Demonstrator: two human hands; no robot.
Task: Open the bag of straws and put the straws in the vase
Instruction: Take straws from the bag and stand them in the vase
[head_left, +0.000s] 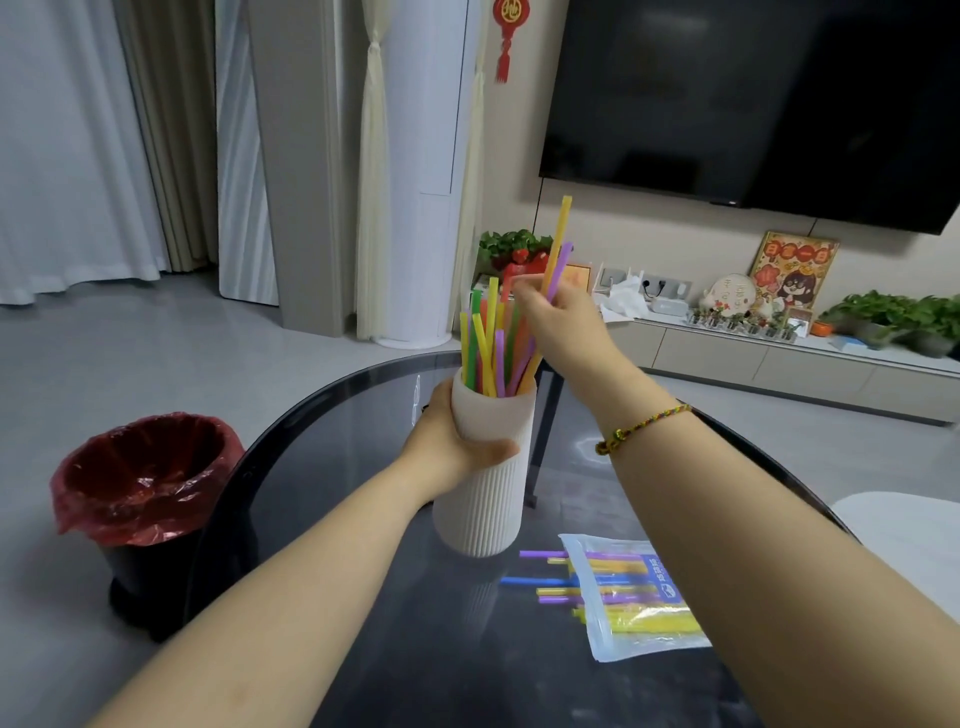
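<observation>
A tall white ribbed vase (485, 499) stands on the dark glass table (363, 447), tilted slightly. My left hand (452, 447) grips its upper part. Several coloured straws (485, 348) stick out of its mouth. Above the vase, my right hand (558, 325) holds a few straws, among them a yellow one and a purple one (557, 244), with their lower ends inside the vase. The clear straw bag (631, 603) lies open on the table at the lower right, with several straws poking out of its left end.
A black bin with a red liner (143, 493) stands on the floor left of the table. Beyond the table are a TV cabinet with plants and ornaments (779, 358), a wall TV (753, 104) and a white column unit (421, 171).
</observation>
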